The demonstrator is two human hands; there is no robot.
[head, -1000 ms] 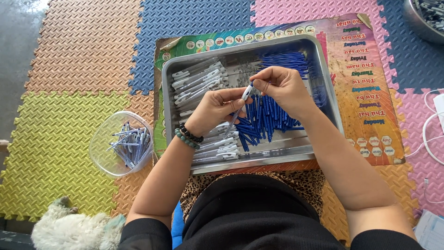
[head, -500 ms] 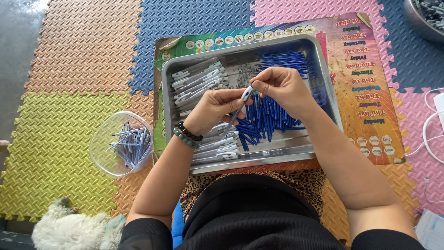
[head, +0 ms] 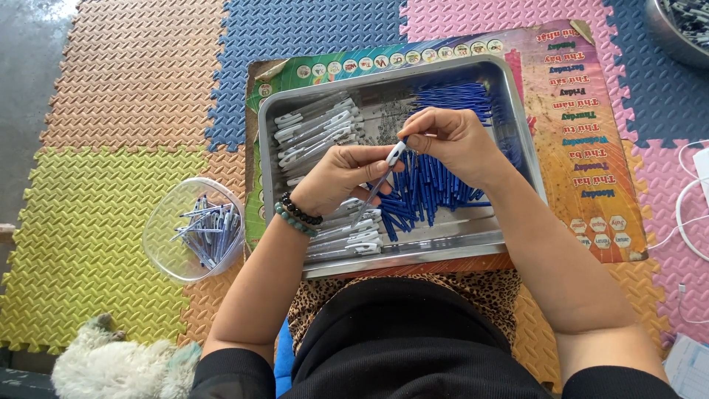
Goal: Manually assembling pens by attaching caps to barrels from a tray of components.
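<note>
My left hand (head: 341, 176) grips the barrel of a clear-and-white pen (head: 378, 185) over a steel tray (head: 517, 118). My right hand (head: 456, 140) pinches the pen's upper end near its white cap. Beneath the hands lie a heap of blue pen refills (head: 425, 188), a stack of clear pen barrels with white clips (head: 314, 129) along the tray's left side, and a scatter of tiny metal springs (head: 384, 114) at the back. Beaded bracelets circle my left wrist.
The tray rests on a colourful printed board (head: 583, 133) over foam puzzle mats (head: 118, 89). A clear plastic bowl (head: 193, 229) of finished pens stands to the left. A metal bowl (head: 676, 26) sits top right, white cables (head: 690, 207) on the right, a fluffy white animal (head: 111, 366) bottom left.
Both hands stay over the tray's middle; my right fingers have shifted slightly at the pen's top end, and the pen stays tilted between both hands.
</note>
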